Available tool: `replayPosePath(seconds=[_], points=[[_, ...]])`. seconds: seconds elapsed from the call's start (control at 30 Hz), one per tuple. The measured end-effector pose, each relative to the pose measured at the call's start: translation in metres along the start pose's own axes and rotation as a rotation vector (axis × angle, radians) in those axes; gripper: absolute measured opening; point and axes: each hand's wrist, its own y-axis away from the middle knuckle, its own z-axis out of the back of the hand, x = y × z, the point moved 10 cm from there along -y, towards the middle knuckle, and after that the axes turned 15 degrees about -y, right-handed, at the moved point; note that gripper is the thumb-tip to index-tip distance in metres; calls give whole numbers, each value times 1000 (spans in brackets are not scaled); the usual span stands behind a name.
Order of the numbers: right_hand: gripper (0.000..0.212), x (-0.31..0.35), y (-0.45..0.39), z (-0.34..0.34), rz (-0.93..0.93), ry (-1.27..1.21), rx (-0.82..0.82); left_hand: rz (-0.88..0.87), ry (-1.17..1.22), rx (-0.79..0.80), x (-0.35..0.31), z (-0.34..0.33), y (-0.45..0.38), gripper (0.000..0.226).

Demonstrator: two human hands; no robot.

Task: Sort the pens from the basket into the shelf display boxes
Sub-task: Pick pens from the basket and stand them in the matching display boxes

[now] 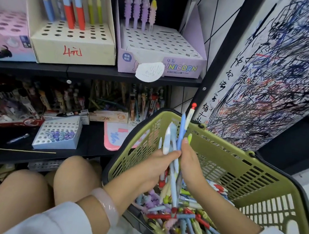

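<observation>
So I've got both hands over the green basket (240, 164). My left hand (156, 166) is curled round a bunch of pens (173, 149), and my right hand (190, 164) is pinching that same bunch. Loads more loose pens (192, 221) are piled in the basket. The cream display box (72, 39) and the unicorn box (163, 47) sit on the upper shelf.

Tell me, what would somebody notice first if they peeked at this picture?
Probably the green basket at the lower right, heaped with colourful pens, where the left hand and right hand hold up a bunch of pens together. Next, the panel on the right, covered in wild pen scribbles. On the upper shelf, the purple UNICORN box holds four unicorn pens standing in a row.
</observation>
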Motion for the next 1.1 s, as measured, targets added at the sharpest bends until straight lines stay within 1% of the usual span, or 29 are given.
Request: replayPosePath(seconds=[0.07,0.13,0.27,0.33,0.37,0.47,0.53,0.67,0.73,0.8,1.0,1.03,1.07,1.1], points=[[34,-5,1,-2,-57,-84,30,9,-3,19,1,-1,0,14],[26,-7,-1,-2,-64,-117,46,33,4,31,4,0,-1,8],[31,-7,-2,1,-46,-81,33,81,-21,61,10,0,-1,8],[33,-7,-2,1,-27,-56,21,103,-22,58,14,1,-1,17],[34,-8,-3,2,-27,-50,19,105,-19,50,15,1,-2,18],[36,-5,-3,-4,-53,-36,36,82,-9,-17,14,9,-2,10],[38,-4,-2,-8,-76,-6,53,73,-16,-69,14,16,-3,10],[34,6,-2,-9,-33,-7,47,72,-73,-105,10,25,1,7],[30,8,-2,-9,-22,-49,36,44,-67,-76,6,23,2,6],[28,18,1,-13,7,-25,32,16,-69,-63,0,22,4,6],[41,43,3,-22,25,47,67,-81,6,-142,-26,38,11,5],[41,50,5,-20,52,99,58,-94,13,-163,-31,44,13,6],[35,61,7,-18,135,196,39,-104,24,-177,-36,51,15,7],[26,78,11,-14,277,343,8,-113,44,-182,-40,58,17,8]])
